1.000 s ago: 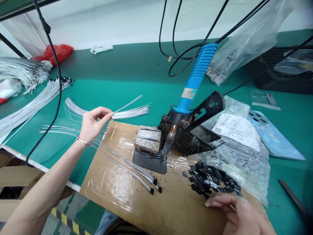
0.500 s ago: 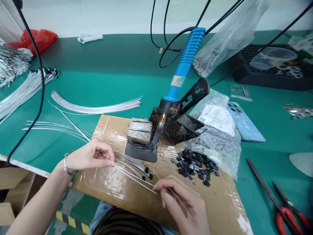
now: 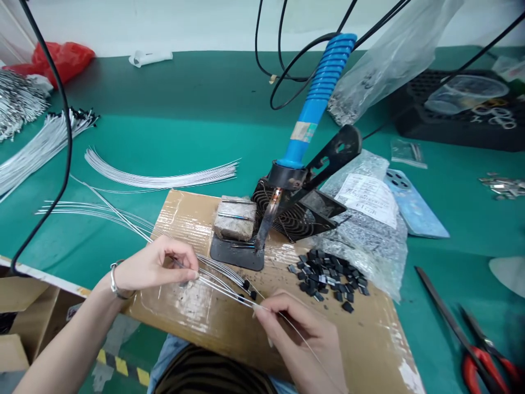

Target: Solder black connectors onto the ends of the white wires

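My left hand (image 3: 162, 266) pinches a thin white wire (image 3: 123, 216) over the left part of a taped cardboard sheet (image 3: 213, 314). My right hand (image 3: 305, 339) is closed near the front edge, pinching the same wire's near end between thumb and fingers. Finished wires with black end pieces (image 3: 246, 285) lie between the hands. A pile of small black parts (image 3: 328, 276) sits just beyond my right hand. A blue-handled soldering iron (image 3: 315, 104) rests in its black stand (image 3: 241, 254) beside a grey sponge block (image 3: 233, 218).
Bundles of white wires (image 3: 164, 179) lie on the green table at left. A small fan (image 3: 293, 216), plastic bags of parts (image 3: 369, 219), a phone (image 3: 414, 208) and red-handled scissors (image 3: 488, 361) lie at right. Black cables hang overhead. A black tray (image 3: 459, 115) stands far right.
My left hand came down from the wire bundle to the cardboard with one wire. My right hand left the black parts, moved left and took the wire's end.
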Motion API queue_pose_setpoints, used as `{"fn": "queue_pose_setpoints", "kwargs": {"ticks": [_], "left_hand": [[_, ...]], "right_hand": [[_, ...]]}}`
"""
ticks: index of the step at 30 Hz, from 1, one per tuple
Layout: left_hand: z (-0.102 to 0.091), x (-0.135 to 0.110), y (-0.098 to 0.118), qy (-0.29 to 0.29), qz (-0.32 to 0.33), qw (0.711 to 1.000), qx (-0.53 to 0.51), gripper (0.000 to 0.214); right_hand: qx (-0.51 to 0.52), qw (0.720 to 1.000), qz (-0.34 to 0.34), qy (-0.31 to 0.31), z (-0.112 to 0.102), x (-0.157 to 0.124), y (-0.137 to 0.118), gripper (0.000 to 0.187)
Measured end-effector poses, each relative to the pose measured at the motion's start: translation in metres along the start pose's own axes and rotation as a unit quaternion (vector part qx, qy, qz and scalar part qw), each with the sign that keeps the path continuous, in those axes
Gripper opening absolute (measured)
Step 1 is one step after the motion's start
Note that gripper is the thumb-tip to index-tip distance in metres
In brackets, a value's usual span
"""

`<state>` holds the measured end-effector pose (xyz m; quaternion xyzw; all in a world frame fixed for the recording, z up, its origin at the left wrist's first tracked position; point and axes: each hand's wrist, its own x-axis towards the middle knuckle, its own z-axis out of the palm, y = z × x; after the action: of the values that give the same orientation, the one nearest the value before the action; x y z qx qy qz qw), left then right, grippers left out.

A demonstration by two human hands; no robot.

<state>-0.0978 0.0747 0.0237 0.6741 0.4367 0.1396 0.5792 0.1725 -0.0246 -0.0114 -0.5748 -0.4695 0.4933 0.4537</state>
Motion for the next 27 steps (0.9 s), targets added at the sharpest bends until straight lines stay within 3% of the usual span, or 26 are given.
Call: {"fn": "queue_pose_setpoints", "kwargs": {"ticks": [5, 11, 14, 17, 22, 25, 27], "left_hand": [[0.012, -0.004, 0.011, 0.021, -0.005, 0.996, 0.084, 0.019], [0.063, -0.003, 0.034, 0.071, 0.073, 0.977, 0.187, 0.026], [0.083, 0.004, 0.035, 0.093, 0.111, 0.976, 0.165, 0.021], [0.091, 0.010, 0.033, 0.130, 0.083, 0.979, 0.131, 0.017], [0.093, 0.015, 0.030, 0.187, 0.014, 0.982, 0.020, 0.014], [0.092, 0.017, 0.028, 0.198, -0.003, 0.980, -0.034, 0.012], [0.091, 0.019, 0.028, 0.198, -0.003, 0.978, -0.057, 0.012]], "right_hand": [[-0.029, 0.998, -0.047, -0.010, -0.002, 0.001, -0.001, 0.032], [-0.056, 0.994, -0.089, -0.034, -0.001, 0.001, 0.000, 0.028], [-0.059, 0.994, -0.088, -0.023, -0.002, 0.001, 0.001, 0.026], [-0.048, 0.996, -0.069, -0.027, -0.002, 0.001, 0.001, 0.031], [0.027, 1.000, -0.012, 0.006, 0.000, 0.001, 0.004, 0.039], [0.132, 0.990, 0.021, 0.052, 0.000, 0.002, 0.009, 0.058], [0.148, 0.984, 0.053, 0.085, 0.000, 0.003, 0.011, 0.064]]}}
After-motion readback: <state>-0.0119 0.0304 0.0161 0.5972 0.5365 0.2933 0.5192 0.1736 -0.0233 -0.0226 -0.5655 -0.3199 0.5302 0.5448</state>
